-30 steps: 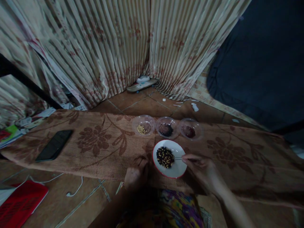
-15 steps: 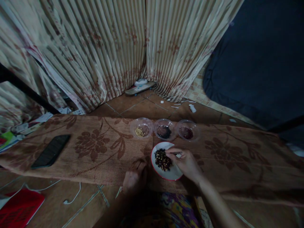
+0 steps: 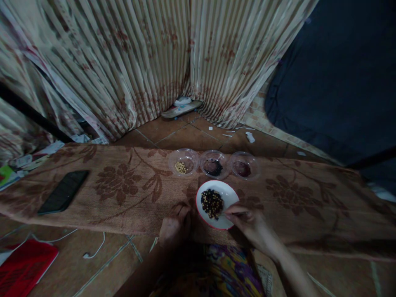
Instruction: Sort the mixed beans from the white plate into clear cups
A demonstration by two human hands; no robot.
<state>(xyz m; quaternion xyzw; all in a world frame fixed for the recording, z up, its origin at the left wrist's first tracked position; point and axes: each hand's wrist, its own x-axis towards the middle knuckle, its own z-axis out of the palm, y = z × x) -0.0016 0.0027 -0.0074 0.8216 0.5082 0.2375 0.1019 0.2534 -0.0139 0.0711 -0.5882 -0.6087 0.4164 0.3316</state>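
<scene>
A white plate (image 3: 230,192) with a red rim holds a heap of mixed dark and pale beans (image 3: 212,204). At its lower right edge is my right hand (image 3: 247,222), fingers pinched on what look like thin metal tweezers (image 3: 223,213), tips pointing at the beans. My left hand (image 3: 175,222) rests on the cloth left of the plate, fingers curled in, with nothing visible in it. Behind the plate stand three clear plastic bowls in a row: the left bowl (image 3: 193,163) has pale yellow beans, the middle bowl (image 3: 206,161) black ones, the right bowl (image 3: 253,167) dark red ones.
A brown flowered cloth (image 3: 148,214) covers the long low table. A black phone (image 3: 63,193) lies at the left. Beyond the table are a skateboard (image 3: 182,110), white scraps and striped curtains (image 3: 148,62). A red bag (image 3: 29,266) and white cable lie on the floor.
My right hand has drawn back from over the beans toward the plate's lower right edge, tweezers still in it. My left hand has stayed put. The view has shifted slightly.
</scene>
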